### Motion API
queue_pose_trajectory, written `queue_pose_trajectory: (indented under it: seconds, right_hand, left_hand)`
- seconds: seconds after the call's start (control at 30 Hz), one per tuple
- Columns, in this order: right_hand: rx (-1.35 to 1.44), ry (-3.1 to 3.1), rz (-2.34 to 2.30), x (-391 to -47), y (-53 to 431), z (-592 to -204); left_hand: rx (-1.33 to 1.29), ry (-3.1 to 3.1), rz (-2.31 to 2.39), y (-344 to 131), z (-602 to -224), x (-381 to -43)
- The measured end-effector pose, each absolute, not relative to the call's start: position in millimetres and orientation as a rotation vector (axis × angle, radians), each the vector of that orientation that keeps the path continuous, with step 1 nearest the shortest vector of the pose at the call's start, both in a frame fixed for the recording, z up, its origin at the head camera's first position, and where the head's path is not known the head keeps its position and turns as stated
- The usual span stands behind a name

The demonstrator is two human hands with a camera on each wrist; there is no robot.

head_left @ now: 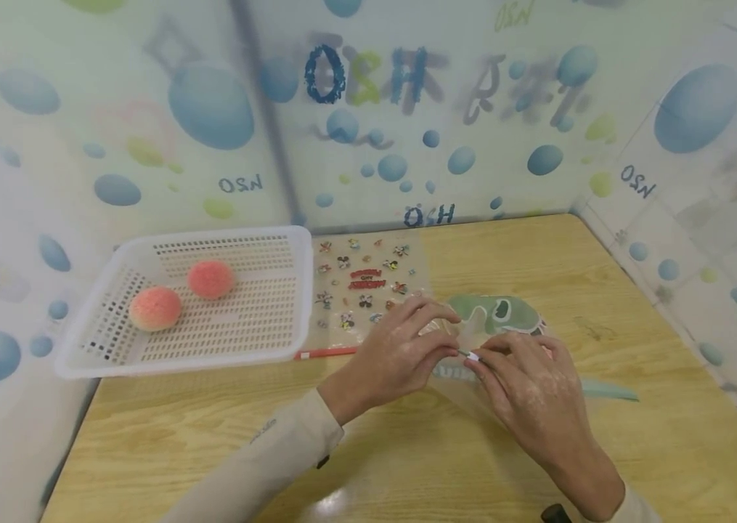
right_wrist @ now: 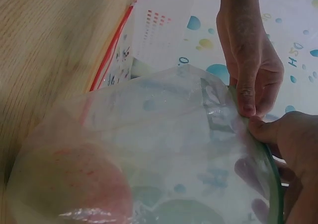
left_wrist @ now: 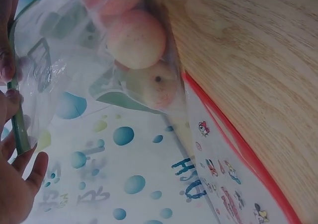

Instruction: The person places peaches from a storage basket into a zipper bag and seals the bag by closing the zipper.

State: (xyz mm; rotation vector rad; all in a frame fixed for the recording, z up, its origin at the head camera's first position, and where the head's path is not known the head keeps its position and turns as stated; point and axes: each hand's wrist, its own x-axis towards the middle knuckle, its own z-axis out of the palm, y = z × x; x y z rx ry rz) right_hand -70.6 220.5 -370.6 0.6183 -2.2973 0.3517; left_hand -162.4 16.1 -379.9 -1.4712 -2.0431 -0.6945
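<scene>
A clear zip bag with a green top strip (left_wrist: 19, 127) and green print (head_left: 515, 314) is between my two hands. With thumb and fingers, my left hand (head_left: 401, 352) pinches the green strip. Right beside it, my right hand (head_left: 531, 392) pinches the same strip, close to a small white slider (head_left: 471, 355). Several peach-like fruits (left_wrist: 136, 39) show through the plastic in the left wrist view. One pink and yellow fruit (right_wrist: 89, 184) bulges the bag in the right wrist view. My fingers partly hide the bag's top in the head view.
A white plastic basket (head_left: 306, 290) stands at the left of the wooden table (head_left: 603, 276), with two pink fruits (head_left: 155, 309) in it. Between basket and hands lies a flat clear bag with cartoon figures (head_left: 366, 280) and a red zip strip (head_left: 332, 353). Patterned walls close off the back and sides.
</scene>
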Motion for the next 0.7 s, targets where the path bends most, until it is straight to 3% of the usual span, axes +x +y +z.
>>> queue_pose_trajectory:
  seconds: [0.7]
  right_hand:
    - [0.586, -2.338, 0.374, -67.5, 227.5, -371.9]
  left_hand:
    - [-1.413, -2.013, -0.639, 22.1, -382.7, -159.7]
